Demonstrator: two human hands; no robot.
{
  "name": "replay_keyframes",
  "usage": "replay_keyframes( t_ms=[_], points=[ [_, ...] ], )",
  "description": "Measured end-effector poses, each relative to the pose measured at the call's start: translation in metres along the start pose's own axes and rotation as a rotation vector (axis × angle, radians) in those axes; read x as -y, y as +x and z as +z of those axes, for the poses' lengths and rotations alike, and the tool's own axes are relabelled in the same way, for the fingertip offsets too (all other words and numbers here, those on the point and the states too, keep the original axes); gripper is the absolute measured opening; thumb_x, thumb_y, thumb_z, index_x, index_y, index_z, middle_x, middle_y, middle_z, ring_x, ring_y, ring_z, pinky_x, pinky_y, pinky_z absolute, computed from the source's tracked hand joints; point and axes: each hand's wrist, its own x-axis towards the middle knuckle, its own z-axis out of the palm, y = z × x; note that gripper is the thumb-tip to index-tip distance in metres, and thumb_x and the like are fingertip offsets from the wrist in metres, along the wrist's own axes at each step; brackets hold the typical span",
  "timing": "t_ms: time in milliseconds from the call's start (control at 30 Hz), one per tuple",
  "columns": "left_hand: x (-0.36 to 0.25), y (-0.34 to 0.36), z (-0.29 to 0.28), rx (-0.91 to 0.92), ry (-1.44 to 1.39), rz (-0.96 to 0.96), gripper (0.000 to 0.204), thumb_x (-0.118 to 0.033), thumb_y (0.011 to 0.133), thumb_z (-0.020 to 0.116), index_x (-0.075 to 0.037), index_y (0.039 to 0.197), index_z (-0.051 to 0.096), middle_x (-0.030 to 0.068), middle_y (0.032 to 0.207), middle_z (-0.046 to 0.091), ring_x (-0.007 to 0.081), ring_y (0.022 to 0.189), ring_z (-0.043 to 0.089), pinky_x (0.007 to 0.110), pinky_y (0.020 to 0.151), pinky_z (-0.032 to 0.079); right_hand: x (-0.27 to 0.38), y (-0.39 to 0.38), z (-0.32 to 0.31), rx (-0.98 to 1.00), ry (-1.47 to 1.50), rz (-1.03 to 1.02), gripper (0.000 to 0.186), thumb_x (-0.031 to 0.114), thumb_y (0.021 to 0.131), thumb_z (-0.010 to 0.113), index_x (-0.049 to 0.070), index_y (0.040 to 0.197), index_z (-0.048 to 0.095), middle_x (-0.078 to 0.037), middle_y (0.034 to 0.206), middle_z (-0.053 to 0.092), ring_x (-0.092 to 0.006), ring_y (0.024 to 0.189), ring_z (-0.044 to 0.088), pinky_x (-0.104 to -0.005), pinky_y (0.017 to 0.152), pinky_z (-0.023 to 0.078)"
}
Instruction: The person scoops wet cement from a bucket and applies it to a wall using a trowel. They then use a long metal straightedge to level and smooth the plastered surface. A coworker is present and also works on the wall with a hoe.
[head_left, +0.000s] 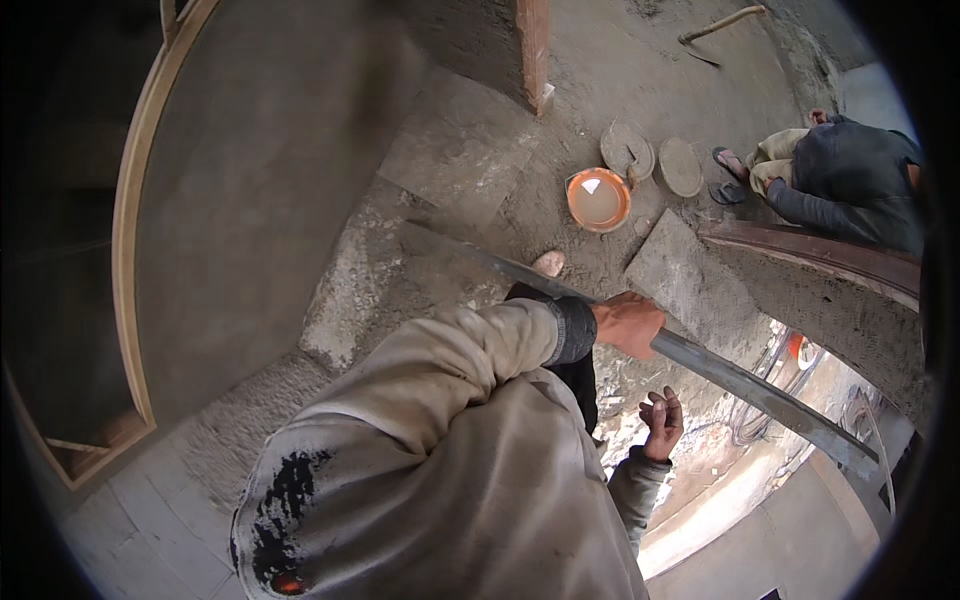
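Note:
My left hand [627,323] is closed round a long grey metal straightedge [760,398], which lies diagonally across the view from the middle to the lower right. Below it my right hand [662,425] is open, its fingers loosely bent and apart, with nothing seen in it. One of my feet [548,263] shows beside the bar on the rough, dirty cement floor. An orange bucket [600,221] of grey liquid stands beyond the bar, beside two round cement-coated pans [681,170].
At the right a co-worker [850,185] bends beside a dark red curved beam [810,245]. A hoe [730,22] lies at the top. A wooden post [533,50] stands near centre, a timber frame [126,260] at left. A lower level with cables [755,425] shows below right.

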Motion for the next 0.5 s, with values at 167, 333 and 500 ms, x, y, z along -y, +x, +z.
replay_keyframes(
  t_ms=[167,333,500],
  points=[
    [0.006,0.017,0.013,0.063,-0.001,-0.04,0.028,-0.025,0.068,0.064,-0.002,0.083,0.068,0.0247,0.08,0.066,0.0422,0.08,0.065,0.048,0.077,0.051,0.028,0.035,0.019,-0.086,0.177,-0.154,0.046,0.036,0.096,0.049,-0.004,0.116,0.055,-0.017,0.096,0.066,-0.0201,0.076,0.066,-0.031,0.069,0.054],
    [0.003,0.028,0.013,0.102,0.016,-0.091,0.029,-0.026,0.068,0.065,-0.001,0.084,0.068,0.0239,0.083,0.067,0.0405,0.085,0.065,0.047,0.08,0.051,-0.009,0.049,0.009,-0.134,0.181,-0.016,0.033,0.028,0.098,0.05,-0.002,0.108,0.059,-0.011,0.091,0.066,-0.0151,0.07,0.065,-0.027,0.063,0.053],
    [0.031,0.047,0.025,0.039,0.051,-0.027,0.03,-0.031,0.069,0.068,-0.005,0.084,0.069,0.0209,0.079,0.067,0.0409,0.08,0.065,0.049,0.075,0.049,-0.073,0.045,-0.011,-0.141,0.151,0.17,0.042,0.027,0.092,0.062,-0.002,0.121,0.054,-0.006,0.092,0.065,-0.0116,0.069,0.062,-0.0228,0.06,0.048]
  ],
)
